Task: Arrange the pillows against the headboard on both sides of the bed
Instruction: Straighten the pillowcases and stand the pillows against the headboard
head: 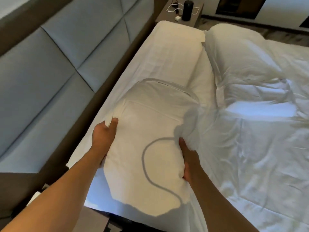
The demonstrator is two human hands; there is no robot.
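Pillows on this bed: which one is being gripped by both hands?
The near pillow, held by the left hand and right hand; the far pillow lies untouched.

I see the near white pillow [143, 131] lying flat on the sheet beside the padded grey headboard [50, 67]; the far white pillow [173, 54] lies flat beyond it, touching

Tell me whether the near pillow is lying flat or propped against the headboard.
Lying flat. The near pillow rests on the sheet, gripped by left hand and right hand, clear of the headboard.
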